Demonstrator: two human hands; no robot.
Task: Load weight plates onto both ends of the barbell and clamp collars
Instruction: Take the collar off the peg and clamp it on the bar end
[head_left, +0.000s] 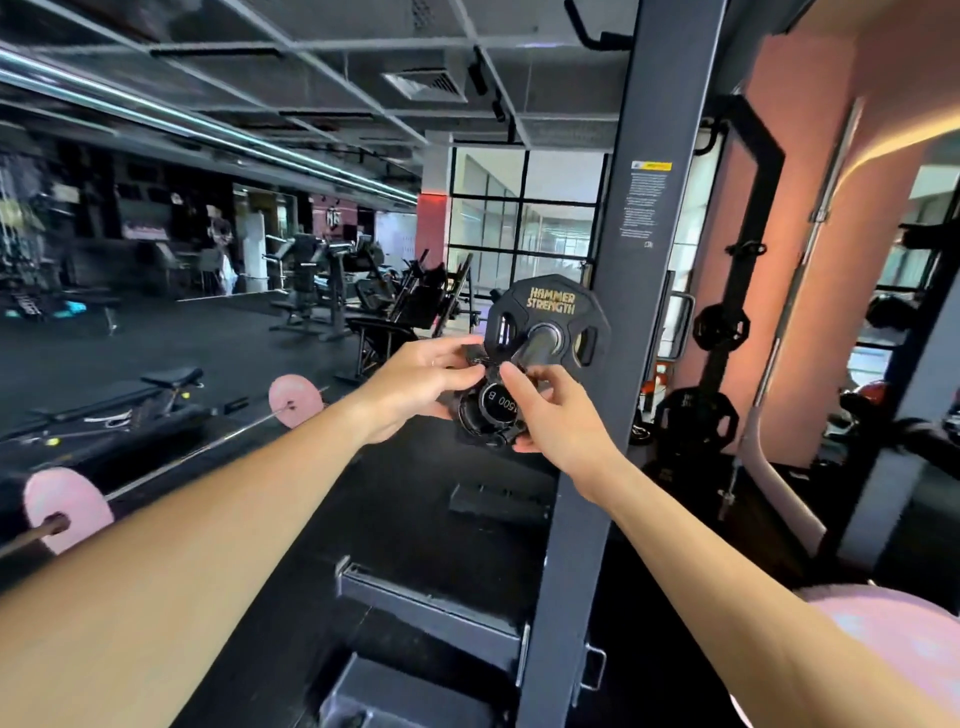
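Observation:
A black clamp collar (488, 423) sits on a storage peg whose end cap (500, 406) reads "1500 B", on the grey rack upright (623, 322). My left hand (415, 387) grips the collar from the left, fingers pinching its upper lever. My right hand (553, 410) grips it from the right, thumb and fingers curled round its rim. Just above, a small black Hammer Strength plate (550, 306) hangs on another peg. A barbell (197, 452) lies on the floor at left with a pink plate (67, 506) near me and a pink plate (295, 400) at its far end.
More black plates (696, 421) hang on a rack at right beside a pink wall. A flat bench (156, 387) and exercise machines stand on the dark floor at left. A pink plate (883, 644) shows at the bottom right corner.

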